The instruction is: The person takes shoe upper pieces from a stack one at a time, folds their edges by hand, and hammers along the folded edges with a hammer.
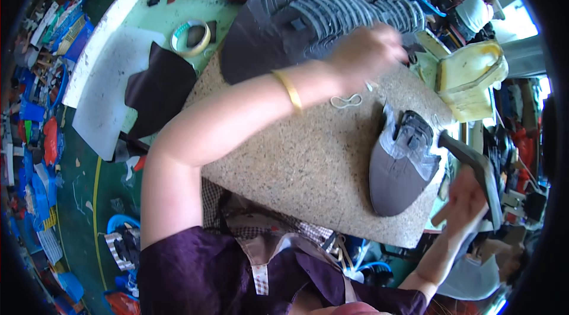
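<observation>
The speckled board (284, 166) carries dark stacked pieces (261, 39); my right hand (467, 196) clamps a hammer (471, 156), my left hand (368, 53) is blurred, its grip I can't tell

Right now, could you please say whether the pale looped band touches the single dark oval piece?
Apart: the head view shows bare speckled board between the looped band and oval piece.

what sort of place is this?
Likely a workshop for leather-like goods, perhaps shoes or bags: the right hand grips a hammer, and overlapping rows of dark cut pieces lie beyond the speckled slab's bare part.
</observation>
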`<state>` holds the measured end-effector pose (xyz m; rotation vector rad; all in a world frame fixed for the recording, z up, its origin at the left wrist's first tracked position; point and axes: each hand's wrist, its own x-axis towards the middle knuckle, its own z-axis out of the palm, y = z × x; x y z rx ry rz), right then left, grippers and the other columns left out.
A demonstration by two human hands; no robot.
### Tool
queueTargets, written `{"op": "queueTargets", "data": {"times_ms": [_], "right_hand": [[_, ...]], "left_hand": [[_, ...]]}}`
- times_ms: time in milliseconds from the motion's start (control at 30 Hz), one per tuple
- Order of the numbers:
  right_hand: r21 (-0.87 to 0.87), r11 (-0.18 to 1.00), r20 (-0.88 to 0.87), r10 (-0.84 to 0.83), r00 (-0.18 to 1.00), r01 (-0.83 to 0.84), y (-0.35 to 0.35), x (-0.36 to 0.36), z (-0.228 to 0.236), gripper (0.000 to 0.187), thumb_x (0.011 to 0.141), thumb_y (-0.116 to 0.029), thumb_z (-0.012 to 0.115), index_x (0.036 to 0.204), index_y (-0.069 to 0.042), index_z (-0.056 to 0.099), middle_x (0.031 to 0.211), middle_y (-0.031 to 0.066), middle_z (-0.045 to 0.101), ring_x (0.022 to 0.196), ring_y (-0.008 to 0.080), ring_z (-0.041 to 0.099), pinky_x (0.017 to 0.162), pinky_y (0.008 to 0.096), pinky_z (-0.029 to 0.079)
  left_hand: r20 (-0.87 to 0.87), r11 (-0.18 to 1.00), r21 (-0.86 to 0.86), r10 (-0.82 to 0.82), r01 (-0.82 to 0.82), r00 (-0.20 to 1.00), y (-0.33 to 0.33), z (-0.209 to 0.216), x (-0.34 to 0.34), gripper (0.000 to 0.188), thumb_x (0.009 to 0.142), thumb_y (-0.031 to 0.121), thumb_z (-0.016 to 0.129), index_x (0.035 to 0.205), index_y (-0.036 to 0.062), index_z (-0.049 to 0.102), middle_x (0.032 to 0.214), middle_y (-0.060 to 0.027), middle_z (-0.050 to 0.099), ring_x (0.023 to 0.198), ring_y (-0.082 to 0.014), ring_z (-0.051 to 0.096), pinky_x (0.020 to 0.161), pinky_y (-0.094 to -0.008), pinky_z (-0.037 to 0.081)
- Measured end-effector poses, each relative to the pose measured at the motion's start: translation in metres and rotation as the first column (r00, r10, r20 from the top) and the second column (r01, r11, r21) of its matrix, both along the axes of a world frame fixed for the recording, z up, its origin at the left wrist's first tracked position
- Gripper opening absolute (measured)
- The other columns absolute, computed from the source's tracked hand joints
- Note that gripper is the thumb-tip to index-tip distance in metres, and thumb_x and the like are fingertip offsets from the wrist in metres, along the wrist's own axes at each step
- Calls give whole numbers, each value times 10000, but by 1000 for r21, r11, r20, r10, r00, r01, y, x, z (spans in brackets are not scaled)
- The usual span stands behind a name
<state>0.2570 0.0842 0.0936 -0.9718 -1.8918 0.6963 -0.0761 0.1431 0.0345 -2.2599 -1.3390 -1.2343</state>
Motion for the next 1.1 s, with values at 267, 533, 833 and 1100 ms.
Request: {"op": "queueTargets", "data": {"times_ms": [267,533,833,1100], "right_hand": [[337,834,326,332,885,-437,92,-250,1,169,887,-164,622,970,-27,676,875,189,663,769,374,641,653,411,508],[302,848,531,230,815,-436,150,-335,-23,286,910,-279,566,902,-26,697,806,212,664,787,391,646,717,462,527],[243,819,604,292,741,-521,152,-342,-15,342,908,-304,541,901,5,689,878,252,662,843,412,645,774,469,518],[261,858,536,253,806,-443,133,-313,-12,261,896,-260,595,869,-9,661,829,210,652,788,394,612,704,460,479]], "left_hand": [[-160,761,-152,610,-630,776,-37,-31,-119,343,862,273,644,1097,25,632,994,-103,569,978,-295,496,833,-397,444],[61,815,-192,566,-546,822,-34,-28,-137,267,743,198,770,872,51,588,846,-82,594,853,-285,578,861,-387,432],[112,852,-497,248,-161,962,-30,9,-150,348,692,189,803,918,21,599,836,-100,642,796,-259,642,728,-358,498],[-75,913,-383,-186,144,980,-152,114,-89,218,814,66,636,1017,-3,595,889,-128,613,816,-291,609,758,-368,470]]}}
